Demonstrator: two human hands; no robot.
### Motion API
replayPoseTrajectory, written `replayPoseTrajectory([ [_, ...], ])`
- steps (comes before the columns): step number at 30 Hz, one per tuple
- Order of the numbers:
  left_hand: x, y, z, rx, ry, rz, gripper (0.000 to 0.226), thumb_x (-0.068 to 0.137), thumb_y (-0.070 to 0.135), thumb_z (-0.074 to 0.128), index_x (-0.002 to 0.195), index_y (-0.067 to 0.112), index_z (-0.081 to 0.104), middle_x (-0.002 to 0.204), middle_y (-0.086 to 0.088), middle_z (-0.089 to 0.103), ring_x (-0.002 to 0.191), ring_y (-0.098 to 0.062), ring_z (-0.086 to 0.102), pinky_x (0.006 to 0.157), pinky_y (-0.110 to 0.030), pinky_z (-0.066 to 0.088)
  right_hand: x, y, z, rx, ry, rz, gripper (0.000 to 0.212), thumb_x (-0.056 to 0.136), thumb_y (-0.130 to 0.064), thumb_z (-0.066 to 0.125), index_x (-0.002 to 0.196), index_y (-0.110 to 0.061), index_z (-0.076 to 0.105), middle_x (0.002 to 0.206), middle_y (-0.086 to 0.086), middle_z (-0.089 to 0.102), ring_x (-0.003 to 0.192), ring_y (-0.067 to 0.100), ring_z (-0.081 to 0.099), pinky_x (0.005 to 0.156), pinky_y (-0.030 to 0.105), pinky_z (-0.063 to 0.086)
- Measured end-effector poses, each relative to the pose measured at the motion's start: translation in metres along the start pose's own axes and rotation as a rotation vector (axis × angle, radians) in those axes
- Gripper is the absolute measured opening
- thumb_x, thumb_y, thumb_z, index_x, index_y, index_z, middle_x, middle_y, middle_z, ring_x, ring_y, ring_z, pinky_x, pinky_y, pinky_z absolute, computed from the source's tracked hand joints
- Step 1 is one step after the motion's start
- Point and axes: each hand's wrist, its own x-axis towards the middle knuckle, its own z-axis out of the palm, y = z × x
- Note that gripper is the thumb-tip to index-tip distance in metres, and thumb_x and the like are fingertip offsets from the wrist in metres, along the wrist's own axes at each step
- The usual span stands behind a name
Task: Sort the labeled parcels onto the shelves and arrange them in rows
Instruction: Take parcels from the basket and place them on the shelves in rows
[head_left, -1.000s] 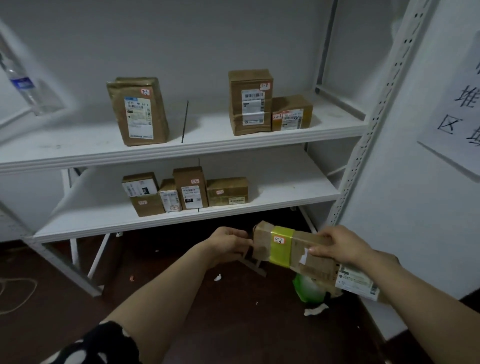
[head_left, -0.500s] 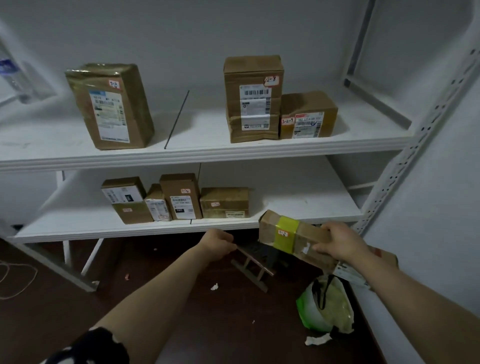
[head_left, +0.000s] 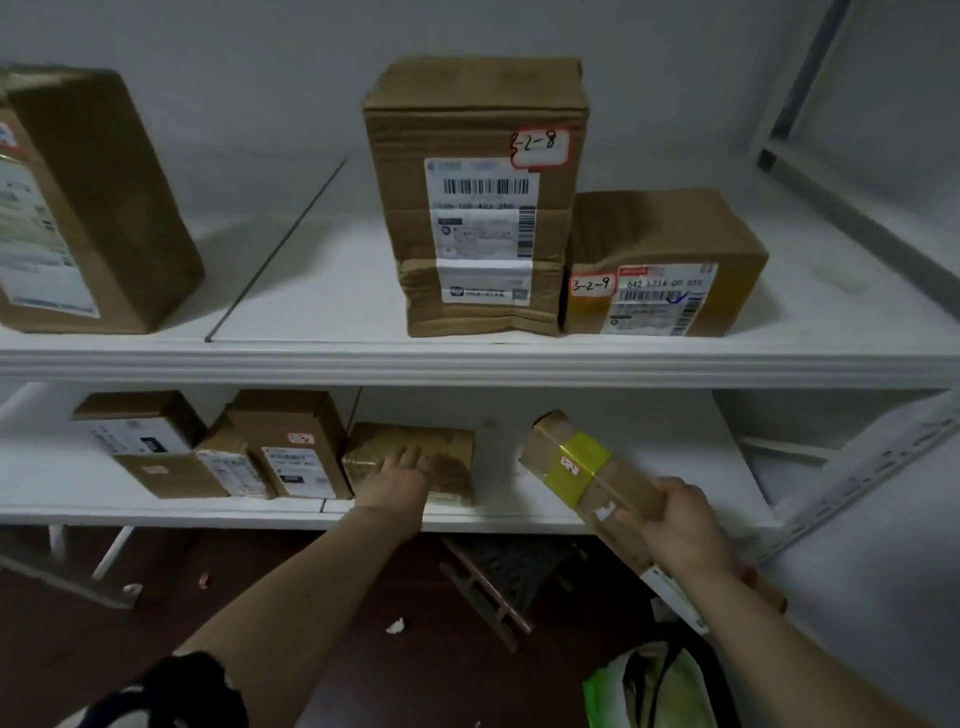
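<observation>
Grey-white wall, white metal shelving against it, dark floor (head_left: 311, 649) underneath. Landmark: the tall parcel marked 3-2-8 (head_left: 478, 197), upright near the front lip of the upper shelf (head_left: 322, 291). Touching its right side, a lower parcel marked 3-2-9 (head_left: 665, 260). Well to its left, past a dark seam in the board, a large parcel (head_left: 78, 208) cut off by the picture's edge. Three parcels on that shelf in all. Right of the landmark pair, open board out to the shelf's end.

Below the landmark, the lower shelf (head_left: 519, 517), with four parcels in a row close to its front lip. Down and left of the landmark: a squat box (head_left: 140, 441), a small packet (head_left: 228, 462) and an upright box (head_left: 291, 447). Straight below it, last in the row, a flat parcel (head_left: 447, 452) under the left hand (head_left: 395, 478): grip open, fingers straight, palm laid on the top.

Down and right of the landmark, the taped parcel (head_left: 576, 467) with its yellow-green band, tilted, far end over bare board, a clear gap between it and the flat parcel. Contact with the shelf: cannot tell. At its near end the right hand (head_left: 675, 525), grip closed round it, fingers curled. Further right, bare board as far as the perforated upright (head_left: 857, 467).

Far below the landmark, on the floor: one green-and-white bag (head_left: 649, 686), one wooden frame piece (head_left: 488, 592), one white scrap (head_left: 396, 626).
</observation>
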Motion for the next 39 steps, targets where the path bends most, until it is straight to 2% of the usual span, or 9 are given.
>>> replayPoseTrajectory([
  [3, 0.036, 0.008, 0.006, 0.055, 0.018, -0.005, 0.087, 0.086, -0.009, 0.045, 0.153, 0.014, -0.006, 0.161, -0.007, -0.006, 0.148, -0.025, -0.009, 0.118, -0.038, 0.007, 0.028, 0.006, 0.013, 0.013, -0.004, -0.004, 0.056, 0.07, -0.045, 0.077, 0.113, -0.014, 0.06, 0.111, 0.009, 0.057, 0.099, 0.032, 0.058, 0.088, 0.045, 0.049],
  [9, 0.082, 0.01, 0.023, 0.1, 0.022, -0.041, 0.086, 0.088, -0.001, 0.047, 0.152, 0.011, -0.009, 0.161, -0.006, -0.002, 0.148, -0.024, -0.009, 0.119, -0.038, 0.004, 0.067, 0.032, 0.02, 0.099, -0.084, 0.049, 0.038, 0.072, -0.04, 0.076, 0.102, -0.023, 0.061, 0.108, 0.006, 0.062, 0.098, 0.03, 0.061, 0.093, 0.042, 0.047],
  [12, 0.088, 0.012, 0.018, 0.153, 0.035, -0.044, 0.081, 0.09, 0.014, 0.054, 0.153, 0.013, 0.002, 0.157, -0.01, 0.013, 0.146, -0.029, 0.007, 0.118, -0.039, 0.008, 0.076, 0.046, 0.016, 0.181, -0.087, 0.107, 0.023, 0.073, -0.037, 0.076, 0.077, -0.028, 0.055, 0.088, -0.001, 0.066, 0.09, 0.027, 0.063, 0.091, 0.046, 0.049],
  [15, 0.087, 0.03, 0.01, 0.15, 0.036, -0.002, 0.082, 0.084, 0.032, 0.064, 0.15, 0.018, 0.017, 0.149, -0.01, 0.026, 0.141, -0.03, 0.02, 0.118, -0.042, 0.007, 0.081, 0.057, 0.004, 0.196, -0.043, 0.147, 0.024, 0.076, -0.037, 0.074, 0.072, -0.027, 0.053, 0.087, 0.002, 0.065, 0.089, 0.028, 0.063, 0.09, 0.046, 0.049],
  [20, 0.083, 0.118, 0.004, 0.155, 0.057, 0.244, 0.083, 0.087, 0.028, 0.062, 0.152, 0.017, 0.012, 0.147, -0.014, 0.026, 0.139, -0.033, 0.022, 0.119, -0.046, 0.002, 0.082, 0.081, -0.028, 0.138, 0.095, 0.173, 0.053, 0.06, -0.063, 0.069, 0.087, -0.019, 0.057, 0.095, 0.011, 0.063, 0.09, 0.033, 0.062, 0.085, 0.045, 0.051],
  [25, 0.094, 0.213, 0.007, 0.181, 0.149, 0.403, 0.074, 0.093, 0.02, 0.05, 0.152, 0.012, 0.007, 0.144, -0.017, 0.027, 0.136, -0.035, 0.024, 0.119, -0.047, 0.002, 0.069, 0.106, -0.066, 0.008, 0.303, 0.226, 0.058, 0.075, -0.048, 0.074, 0.118, -0.013, 0.057, 0.119, 0.014, 0.054, 0.114, 0.035, 0.05, 0.099, 0.046, 0.039],
  [29, 0.103, 0.263, 0.016, 0.132, 0.188, 0.4, 0.068, 0.097, 0.022, 0.045, 0.152, 0.011, 0.006, 0.146, -0.017, 0.024, 0.136, -0.035, 0.021, 0.118, -0.046, 0.005, 0.06, 0.137, -0.079, -0.073, 0.382, 0.289, 0.06, 0.075, -0.045, 0.074, 0.121, -0.011, 0.056, 0.12, 0.017, 0.055, 0.115, 0.036, 0.049, 0.099, 0.047, 0.038],
  [35, 0.086, 0.264, 0.018, 0.043, 0.13, 0.338, 0.076, 0.098, 0.014, 0.046, 0.151, 0.007, -0.008, 0.159, -0.015, -0.008, 0.147, -0.029, -0.008, 0.12, -0.039, -0.002, 0.041, 0.15, -0.08, 0.052, 0.344, 0.307, 0.062, 0.074, -0.053, 0.069, 0.122, -0.017, 0.054, 0.118, 0.015, 0.057, 0.109, 0.037, 0.054, 0.096, 0.05, 0.042],
  [39, 0.05, 0.233, 0.002, -0.013, 0.06, 0.285, 0.091, 0.092, 0.024, 0.059, 0.152, 0.007, -0.008, 0.159, -0.015, -0.009, 0.147, -0.029, -0.006, 0.12, -0.037, 0.0, 0.015, 0.115, -0.094, 0.002, 0.414, 0.238, 0.061, 0.078, -0.044, 0.072, 0.127, -0.012, 0.052, 0.124, 0.019, 0.051, 0.118, 0.038, 0.046, 0.1, 0.049, 0.033],
])
